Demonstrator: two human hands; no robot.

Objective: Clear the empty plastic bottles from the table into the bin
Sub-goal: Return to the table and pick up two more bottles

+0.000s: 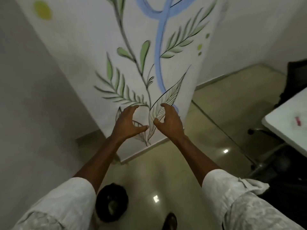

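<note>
Both hands are raised in front of a white wall painted with green leaves and a blue stroke (132,63). The left hand (127,123) and right hand (169,120) face each other, fingers curled and spread, holding nothing. A round black bin with a dark liner (111,202) stands on the glossy beige floor, just below the left forearm; pale shapes inside may be bottles, though blur prevents certainty. The corner of a white table (285,123) shows at the right edge, bearing only a small pink item (298,121); no plastic bottle is visible on that part. The task appears to be late, or between trips.
</note>
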